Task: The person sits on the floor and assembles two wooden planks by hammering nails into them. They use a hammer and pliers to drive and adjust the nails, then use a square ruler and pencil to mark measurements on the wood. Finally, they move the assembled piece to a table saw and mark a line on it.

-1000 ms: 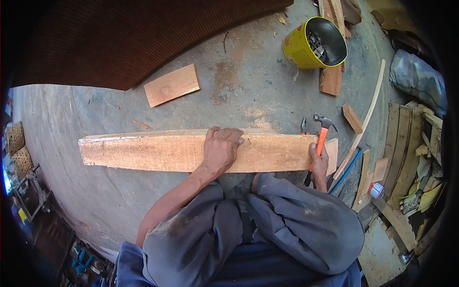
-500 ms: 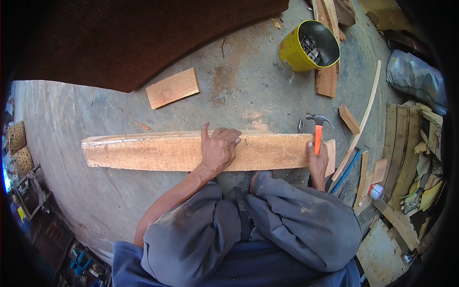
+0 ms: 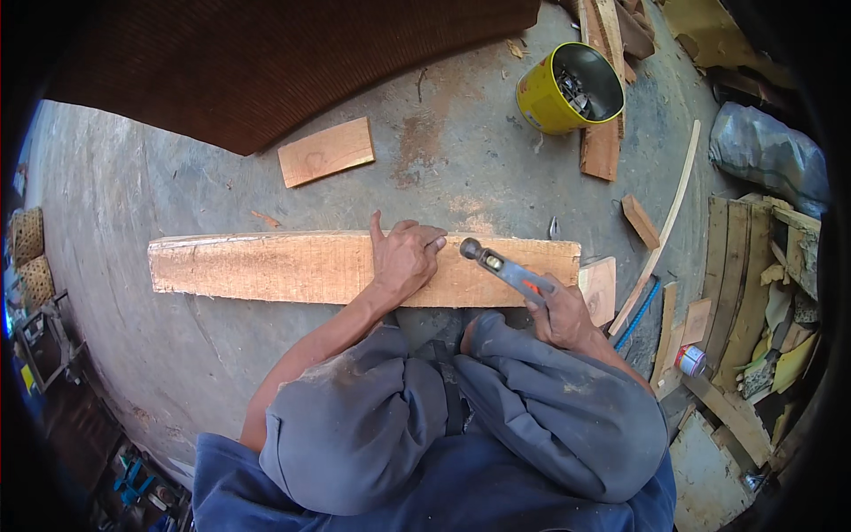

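Wooden beam (image 3: 257, 268), long, pale, rough-grained, under the left hand (image 3: 405, 262), its grip unclear; hammer (image 3: 503, 269) tight in the right hand (image 3: 562, 314).

We took this for a woodworking workshop. The bare grey floor (image 3: 222, 199), marked with a pale, sawdust-like patch (image 3: 474, 215) just above the centre of the frame, suggested it, as did the long block of wood (image 3: 239, 269) and the hammer (image 3: 510, 270) across the middle. Toward the upper right we saw a yellow tin (image 3: 539, 99) with metal pieces inside. Boards and scraps of wood (image 3: 731, 275) crowded the right edge, and dark metal framework (image 3: 44, 341) stood at the lower left.
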Demonstrator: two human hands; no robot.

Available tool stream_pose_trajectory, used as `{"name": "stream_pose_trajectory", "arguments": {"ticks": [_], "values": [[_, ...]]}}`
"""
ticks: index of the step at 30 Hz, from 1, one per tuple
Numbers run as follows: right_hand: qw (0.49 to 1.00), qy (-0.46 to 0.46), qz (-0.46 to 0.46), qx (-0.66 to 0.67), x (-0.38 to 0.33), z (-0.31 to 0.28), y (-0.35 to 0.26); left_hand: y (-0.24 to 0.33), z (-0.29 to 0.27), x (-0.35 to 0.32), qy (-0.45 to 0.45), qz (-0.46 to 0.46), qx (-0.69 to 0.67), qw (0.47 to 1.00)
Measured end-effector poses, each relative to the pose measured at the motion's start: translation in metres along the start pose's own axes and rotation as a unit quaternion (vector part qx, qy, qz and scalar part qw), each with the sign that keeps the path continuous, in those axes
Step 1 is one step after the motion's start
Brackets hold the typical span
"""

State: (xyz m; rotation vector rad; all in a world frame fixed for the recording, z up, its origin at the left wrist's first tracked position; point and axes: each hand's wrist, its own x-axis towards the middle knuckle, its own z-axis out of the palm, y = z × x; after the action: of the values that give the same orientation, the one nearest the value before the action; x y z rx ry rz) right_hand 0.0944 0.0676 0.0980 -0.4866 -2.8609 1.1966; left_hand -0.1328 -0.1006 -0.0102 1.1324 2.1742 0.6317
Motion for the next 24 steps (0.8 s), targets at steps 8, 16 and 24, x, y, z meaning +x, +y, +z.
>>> {"name": "stream_pose_trajectory", "arguments": {"ticks": [8, 16, 24], "values": [[0.998, 0.047, -0.027, 0.044, 0.012, -0.002, -0.013, -0.003, 0.001, -0.006, 0.006, 0.009, 0.016, 1.000], [0.997, -0.029, 0.067, 0.003, 0.033, -0.018, -0.022, -0.005, 0.001, -0.005, 0.007, 0.016, 0.018, 1.000], [0.990, -0.079, 0.089, -0.074, 0.011, 0.015, 0.018, -0.001, 0.004, -0.007, -0.005, 0.011, 0.031, 0.999]]}}
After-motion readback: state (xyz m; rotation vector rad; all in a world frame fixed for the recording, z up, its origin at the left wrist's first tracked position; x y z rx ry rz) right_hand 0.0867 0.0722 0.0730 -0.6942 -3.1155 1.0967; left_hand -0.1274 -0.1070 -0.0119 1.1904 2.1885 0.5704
